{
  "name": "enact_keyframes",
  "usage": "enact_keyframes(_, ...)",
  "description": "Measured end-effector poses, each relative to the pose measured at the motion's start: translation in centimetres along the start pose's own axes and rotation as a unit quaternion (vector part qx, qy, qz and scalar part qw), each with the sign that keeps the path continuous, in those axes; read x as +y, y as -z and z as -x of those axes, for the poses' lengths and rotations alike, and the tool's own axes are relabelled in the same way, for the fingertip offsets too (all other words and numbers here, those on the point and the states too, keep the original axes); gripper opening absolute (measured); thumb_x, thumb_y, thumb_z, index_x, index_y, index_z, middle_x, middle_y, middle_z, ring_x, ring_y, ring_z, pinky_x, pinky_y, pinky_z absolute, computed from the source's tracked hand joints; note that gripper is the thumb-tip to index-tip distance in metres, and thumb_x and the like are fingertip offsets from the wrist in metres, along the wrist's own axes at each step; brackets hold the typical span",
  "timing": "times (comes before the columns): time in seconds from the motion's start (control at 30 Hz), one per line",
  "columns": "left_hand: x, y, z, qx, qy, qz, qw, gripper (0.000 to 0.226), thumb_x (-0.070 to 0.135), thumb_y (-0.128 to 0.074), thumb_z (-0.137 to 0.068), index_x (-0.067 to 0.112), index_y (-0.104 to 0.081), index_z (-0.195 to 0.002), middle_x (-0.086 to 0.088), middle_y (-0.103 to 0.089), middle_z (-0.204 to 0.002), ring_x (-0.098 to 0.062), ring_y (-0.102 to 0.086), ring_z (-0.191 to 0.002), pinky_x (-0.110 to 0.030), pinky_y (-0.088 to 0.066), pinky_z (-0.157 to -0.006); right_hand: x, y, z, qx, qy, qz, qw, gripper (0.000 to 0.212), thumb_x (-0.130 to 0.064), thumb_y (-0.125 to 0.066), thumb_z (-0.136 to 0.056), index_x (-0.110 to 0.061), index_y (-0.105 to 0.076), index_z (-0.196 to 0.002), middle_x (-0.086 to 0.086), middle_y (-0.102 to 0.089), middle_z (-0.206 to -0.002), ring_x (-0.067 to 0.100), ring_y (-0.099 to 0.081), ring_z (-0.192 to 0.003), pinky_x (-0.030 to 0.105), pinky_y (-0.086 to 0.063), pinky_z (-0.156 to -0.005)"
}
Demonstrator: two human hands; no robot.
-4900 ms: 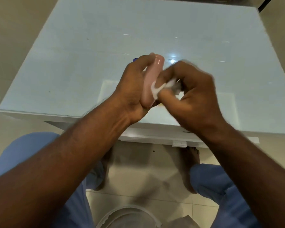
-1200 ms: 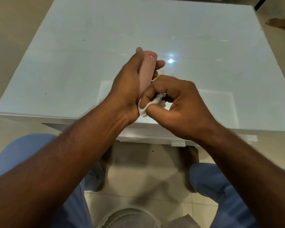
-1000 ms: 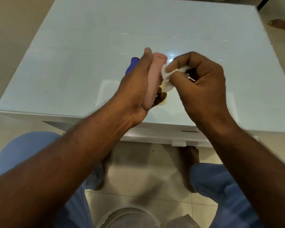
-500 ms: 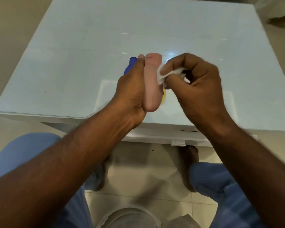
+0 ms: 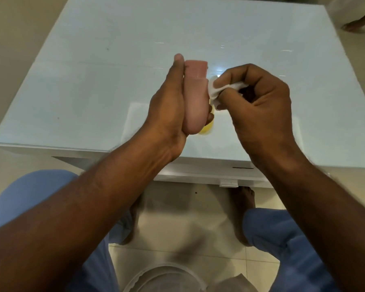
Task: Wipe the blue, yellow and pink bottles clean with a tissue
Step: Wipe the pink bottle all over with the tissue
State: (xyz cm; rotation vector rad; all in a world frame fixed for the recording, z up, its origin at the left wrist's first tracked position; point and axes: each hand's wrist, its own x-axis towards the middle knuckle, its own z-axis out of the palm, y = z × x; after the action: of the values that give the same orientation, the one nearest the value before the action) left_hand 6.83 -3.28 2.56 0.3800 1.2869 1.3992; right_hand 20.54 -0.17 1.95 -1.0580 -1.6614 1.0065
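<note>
The pink bottle [image 5: 195, 98] is held upright above the near part of the white glass-topped table [image 5: 93, 81], gripped by the left hand [image 5: 167, 110], whose thumb is laid along the bottle's left side and whose fingertips are curled round its lower right side. A crumpled white tissue [image 5: 216, 90] is pinched between the thumb and curled fingers of the right hand [image 5: 259, 106] and is pressed against the right side of the bottle, about halfway up. Part of the yellow bottle [image 5: 207, 128] is seen lying on the table just behind and below the pink one, mostly hidden by it and by the left hand. The blue bottle cannot be made out. Below the table edge, blue trousers [image 5: 282, 239] and bare feet on a tiled floor [image 5: 188, 207] are seen, and a translucent round container [image 5: 162, 277] is visible at the near edge of the view. At the far right corner, another person's foot [image 5: 355, 27] is seen on the floor.
</note>
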Motion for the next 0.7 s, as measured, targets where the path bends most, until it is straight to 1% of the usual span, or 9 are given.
enact_keyframes(0.1, -0.2, 0.3, -0.2, 0.023, 0.011, -0.026, 0.999, 0.045, 0.058, -0.045, -0.104, 0.021, -0.071, -0.106, -0.004, -0.076, -0.092, -0.021, -0.074, -0.080, -0.038, -0.062, -0.076, 0.0, -0.1, 0.1, -0.055, 0.001, -0.019, 0.998, 0.020, 0.002, -0.067, -0.091, -0.016, -0.076, -0.091, -0.006, -0.077, -0.088, 0.017, -0.077, -0.085, 0.045, -0.066, -0.081)
enact_keyframes(0.17, -0.2, 0.7, -0.5, 0.036, 0.025, -0.025, 0.999, 0.043, 0.050, -0.047, -0.105, 0.019, -0.072, -0.090, -0.002, -0.074, -0.081, -0.021, -0.072, -0.077, -0.036, -0.060, -0.069, -0.2, -0.2, 0.3, -0.134, 0.000, -0.024, 0.991, 0.026, 0.009, -0.065, -0.091, -0.015, -0.076, -0.088, -0.007, -0.077, -0.084, 0.009, -0.076, -0.078, 0.030, -0.063, -0.075)
enact_keyframes(0.23, 0.0, 1.0, -0.7, 0.038, 0.037, -0.009, 0.999, 0.040, 0.046, -0.050, -0.105, 0.018, -0.070, -0.086, 0.000, -0.070, -0.074, -0.018, -0.068, -0.071, -0.032, -0.055, -0.062, -0.4, -0.2, 0.4, -0.187, 0.010, -0.010, 0.982, 0.027, 0.010, -0.065, -0.090, -0.014, -0.077, -0.086, -0.007, -0.077, -0.080, 0.007, -0.075, -0.074, 0.023, -0.060, -0.072)
enact_keyframes(0.33, 0.4, 0.8, -0.3, 0.031, 0.037, -0.016, 0.999, 0.041, 0.047, -0.049, -0.106, 0.015, -0.069, -0.089, -0.003, -0.068, -0.071, -0.016, -0.065, -0.060, -0.028, -0.052, -0.054, -0.6, -0.2, 0.1, -0.123, 0.010, -0.035, 0.992, 0.028, 0.006, -0.064, -0.088, -0.020, -0.075, -0.084, -0.016, -0.075, -0.077, 0.004, -0.073, -0.073, 0.020, -0.058, -0.071)
enact_keyframes(0.4, 0.3, 0.5, 0.1, 0.030, 0.030, -0.060, 0.997, 0.044, 0.049, -0.047, -0.106, 0.011, -0.070, -0.101, -0.009, -0.066, -0.074, -0.015, -0.061, -0.054, -0.026, -0.051, -0.051, -0.6, 0.0, -0.2, -0.072, 0.007, -0.054, 0.996, 0.023, 0.000, -0.065, -0.089, -0.021, -0.074, -0.086, -0.016, -0.073, -0.078, 0.003, -0.071, -0.074, 0.018, -0.056, -0.071)
enact_keyframes(0.5, 0.2, 0.1, 0.5, 0.028, 0.036, -0.079, 0.996, 0.045, 0.046, -0.046, -0.107, 0.008, -0.068, -0.117, -0.013, -0.065, -0.076, -0.014, -0.059, -0.051, -0.023, -0.052, -0.050, -0.4, 0.0, -0.1, -0.067, -0.005, -0.054, 0.996, 0.020, -0.001, -0.066, -0.090, -0.019, -0.073, -0.087, -0.011, -0.073, -0.081, 0.003, -0.070, -0.075, 0.015, -0.054, -0.069)
enact_keyframes(0.57, 0.2, 0.1, 0.4, 0.037, 0.045, -0.085, 0.995, 0.041, 0.046, -0.046, -0.107, 0.011, -0.068, -0.111, -0.009, -0.065, -0.071, -0.012, -0.059, -0.048, -0.021, -0.052, -0.048, -0.2, -0.1, 0.1, -0.072, -0.010, -0.040, 0.997, 0.021, 0.002, -0.067, -0.091, -0.017, -0.074, -0.087, -0.007, -0.073, -0.081, 0.006, -0.071, -0.075, 0.016, -0.053, -0.069)
enact_keyframes(0.63, 0.3, 0.2, 0.2, 0.048, 0.047, -0.108, 0.992, 0.043, 0.050, -0.046, -0.106, 0.013, -0.067, -0.111, -0.008, -0.067, -0.076, -0.013, -0.063, -0.055, -0.024, -0.054, -0.053, -0.2, -0.2, 0.1, -0.065, -0.014, -0.031, 0.997, 0.022, 0.002, -0.068, -0.092, -0.018, -0.074, -0.086, -0.009, -0.074, -0.081, 0.007, -0.072, -0.075, 0.018, -0.055, -0.069)
enact_keyframes(0.7, 0.3, 0.1, -0.2, 0.056, 0.044, -0.142, 0.987, 0.054, 0.061, -0.043, -0.103, 0.015, -0.064, -0.122, -0.011, -0.072, -0.094, -0.020, -0.071, -0.075, -0.034, -0.062, -0.071, -0.2, -0.1, 0.0, -0.036, -0.025, -0.030, 0.999, 0.024, 0.000, -0.067, -0.093, -0.022, -0.075, -0.086, -0.012, -0.074, -0.080, 0.006, -0.072, -0.076, 0.022, -0.059, -0.071)
